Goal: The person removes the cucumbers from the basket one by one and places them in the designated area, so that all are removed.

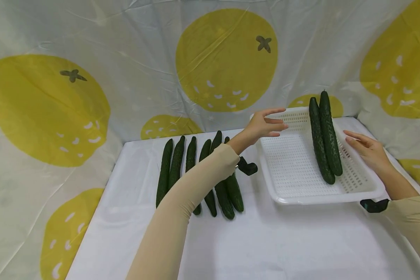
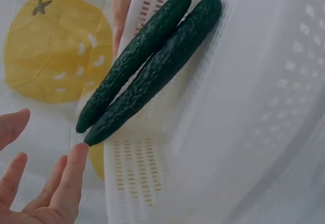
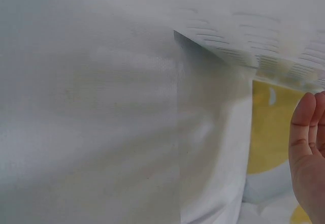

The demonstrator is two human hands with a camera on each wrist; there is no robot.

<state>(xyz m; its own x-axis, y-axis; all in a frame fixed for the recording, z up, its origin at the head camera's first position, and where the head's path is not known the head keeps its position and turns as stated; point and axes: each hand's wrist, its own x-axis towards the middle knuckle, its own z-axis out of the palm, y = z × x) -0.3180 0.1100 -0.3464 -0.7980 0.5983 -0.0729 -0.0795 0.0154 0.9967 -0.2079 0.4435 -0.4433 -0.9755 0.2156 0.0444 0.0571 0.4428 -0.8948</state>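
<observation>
A white perforated plastic basket (image 1: pixel 283 167) is on the right side of the table. Two dark green, bumpy cucumbers (image 1: pixel 327 140) lie side by side in it, their far ends sticking up past the back rim. Over the basket's back left corner, my left hand (image 1: pixel 266 125) has its fingers extended and parted, holding nothing. In the left wrist view its fingertips (image 2: pixel 78 155) come close to the cucumbers' ends. Along the basket's right side, my right hand (image 1: pixel 369 151) is held with fingers fairly straight, fingertips right at the rim.
Several more cucumbers (image 1: pixel 166 171) lie roughly in a row on the white-covered table (image 1: pixel 231 249), left of the basket, partly hidden by my left sleeve (image 1: pixel 182 194). A lemon-print cloth (image 1: pixel 143 58) hangs behind and beside the table.
</observation>
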